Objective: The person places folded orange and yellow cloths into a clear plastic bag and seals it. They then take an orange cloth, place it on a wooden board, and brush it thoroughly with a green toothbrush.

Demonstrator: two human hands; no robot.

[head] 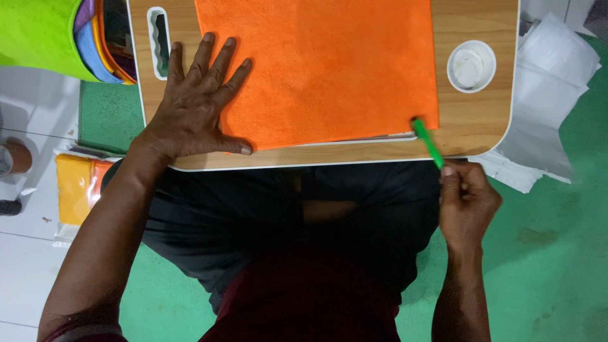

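An orange cloth [323,63] lies flat on a wooden lap table [472,126] with a white rim. My left hand [196,104] presses palm-down with spread fingers on the cloth's near left corner and the wood beside it. My right hand [465,202] sits just off the table's near edge, fingers closed around a thin green stick [427,142]. The stick's tip touches the cloth's near right corner.
A white round cup holder [472,66] is set in the table's right side, a handle slot [158,41] in its left. A stack of coloured cloths [95,41] lies far left, a packaged yellow cloth [76,187] on the floor, white plastic bags [551,82] right.
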